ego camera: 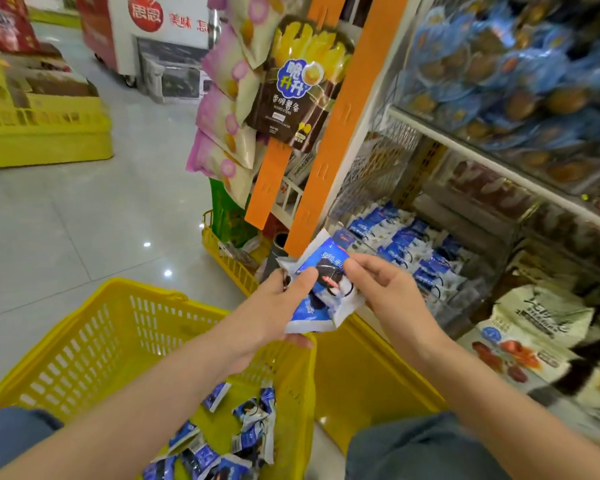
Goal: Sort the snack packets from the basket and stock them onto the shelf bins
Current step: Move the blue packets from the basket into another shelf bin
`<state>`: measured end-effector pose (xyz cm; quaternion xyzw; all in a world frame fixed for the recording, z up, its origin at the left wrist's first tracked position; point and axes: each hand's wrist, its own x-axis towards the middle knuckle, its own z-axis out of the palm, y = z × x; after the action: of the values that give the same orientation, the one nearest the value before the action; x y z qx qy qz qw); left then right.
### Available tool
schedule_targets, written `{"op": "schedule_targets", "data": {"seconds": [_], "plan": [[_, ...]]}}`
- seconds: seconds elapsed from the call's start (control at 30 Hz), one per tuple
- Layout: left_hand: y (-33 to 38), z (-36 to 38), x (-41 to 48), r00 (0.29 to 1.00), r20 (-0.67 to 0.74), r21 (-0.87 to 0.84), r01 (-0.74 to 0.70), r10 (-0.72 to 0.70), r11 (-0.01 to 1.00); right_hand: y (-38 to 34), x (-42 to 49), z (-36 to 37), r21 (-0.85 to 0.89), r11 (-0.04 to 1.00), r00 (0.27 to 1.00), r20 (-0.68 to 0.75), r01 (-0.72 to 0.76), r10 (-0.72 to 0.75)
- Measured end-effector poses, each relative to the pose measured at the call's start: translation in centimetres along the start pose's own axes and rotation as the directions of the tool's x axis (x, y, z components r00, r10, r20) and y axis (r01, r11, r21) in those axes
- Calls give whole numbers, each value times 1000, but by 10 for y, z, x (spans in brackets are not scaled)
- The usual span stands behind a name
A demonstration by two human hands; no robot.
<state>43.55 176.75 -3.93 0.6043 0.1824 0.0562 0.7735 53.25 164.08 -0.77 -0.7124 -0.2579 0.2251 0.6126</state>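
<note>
While beside shelf bins (413,251) and glossy grey floor (84,220), hands (274,303) (385,289) on snack packets (321,296)

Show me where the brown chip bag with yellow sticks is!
In the head view, the brown chip bag hangs top centre on an orange plastic strip, right of pink packets.

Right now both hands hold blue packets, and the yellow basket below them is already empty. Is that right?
Not quite: the head view shows the basket is not empty; loose packets lie in it. The left hand and right hand do hold blue packets.
</note>
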Motion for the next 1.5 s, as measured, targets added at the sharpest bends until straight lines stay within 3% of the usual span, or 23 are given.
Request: {"op": "schedule_targets", "data": {"seconds": [0.13, 0.23, 0.33, 0.4, 0.47, 0.67, 0.83, 1.07, 1.13, 1.2, 1.3, 1.37, 1.5], "plan": [[0, 16, 15, 996, 37, -26, -77, 78, 997, -25, 7, -41, -130, 991, 989, -138, 35, -53], [-3, 17, 28, 997, 8, -38, -78, 78, 996, -37, 20, -83, -372, 927, 928, -330, 41, -173], [-2, 16, 41, 999, -21, -71, -32, 31, 997, -36, 37, -119, -663, 740, 917, -356, -111, -181], [0, 17, 48, 1000, -22, -93, -5, 3, 996, -28, 48, -135, -791, 558, 935, -348, -249, -75], [2, 19, 53, 1000, -20, -99, 10, -12, 995, -21, 58, -144, -869, 400, 952, -304, -290, 29], [3, 28, 67, 1000, 6, -136, 11, -10, 991, -13, 85, -151, -981, 161, 963, -64, -109, 262], [5, 30, 74, 1000, 12, -118, 16, -14, 993, 0, 97, -148, -997, 52, 934, -30, -51, 356], [8, 30, 74, 998, 68, -78, 23, -18, 997, 4, 92, -141, -999, -20, 938, -46, -41, 344], [9, 31, 73, 993, 116, -69, 47, -39, 996, -3, 85, -135, -993, 77, 976, -72, -90, 207], [7, 31, 72, 983, 174, -44, 59, -50, 997, -11, 71, -120, -944, 314, 995, -100, -97, 6], [2, 30, 69, 973, 228, 32, 33, -40, 999, -20, 50, -90, -864, 503, 986, -50, 38, -161], [-3, 30, 67, 975, 220, 71, -32, 16, 997, -22, 37, -77, -797, 600, 990, -15, 73, -140], [-8, 30, 64, 974, 204, 26, -109, 101, 994, -18, 25, -61, -578, 816, 1000, 28, 8, 11]]}}
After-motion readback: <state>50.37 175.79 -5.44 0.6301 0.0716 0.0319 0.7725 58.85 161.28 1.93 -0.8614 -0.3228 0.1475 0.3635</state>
